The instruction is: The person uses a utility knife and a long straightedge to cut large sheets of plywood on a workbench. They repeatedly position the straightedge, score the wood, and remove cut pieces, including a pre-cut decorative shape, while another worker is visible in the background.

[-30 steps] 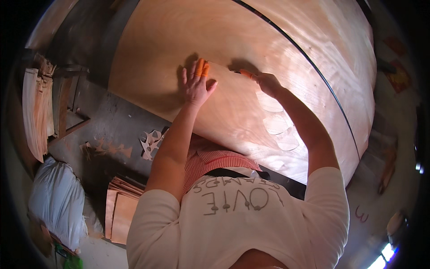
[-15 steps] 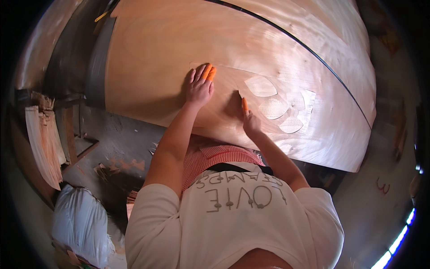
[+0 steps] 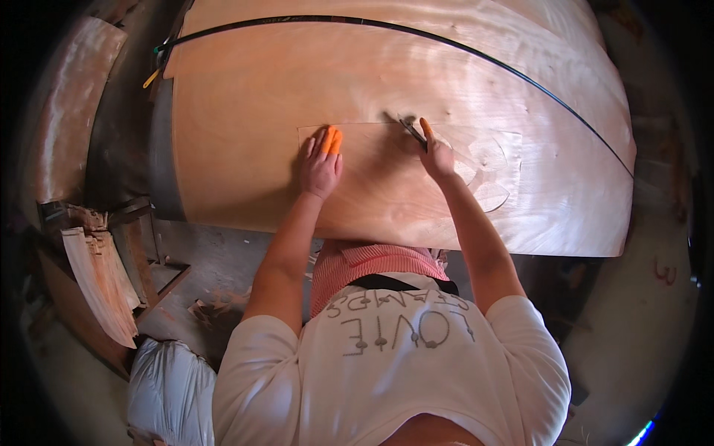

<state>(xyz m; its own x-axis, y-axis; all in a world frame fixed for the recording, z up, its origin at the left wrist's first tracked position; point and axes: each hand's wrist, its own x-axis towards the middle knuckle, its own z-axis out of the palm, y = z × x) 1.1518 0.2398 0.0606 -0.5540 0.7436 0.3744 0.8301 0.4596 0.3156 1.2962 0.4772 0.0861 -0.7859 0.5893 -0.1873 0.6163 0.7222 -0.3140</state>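
A large pale wood veneer sheet [image 3: 238,163] lies spread before me. My left hand [image 3: 322,169] rests flat on it with fingers stretched out, beside the corner of a rectangular patch outline [image 3: 357,193]. Orange covers wrap two of its fingers. To the right, my right hand [image 3: 437,154] grips a slim dark knife [image 3: 411,129], its tip slanting far left over the patch's far edge. An orange cover sits on a finger of this hand too. Leaf-shaped pale pieces or cut-outs [image 3: 491,195] show right of the hand; which they are, I cannot tell.
A long thin black strip [image 3: 446,41] arcs across the sheet beyond my hands. A yellow-handled tool [image 3: 151,79] is at the far left. Stacked veneer strips [image 3: 104,275] stand at left, above a white sack [image 3: 171,394]. Scraps [image 3: 219,303] litter the floor.
My right hand has moved farther away and slightly right with the knife, which now slants over the patch's far edge. My left hand stays flat by the patch corner. The view has shifted.
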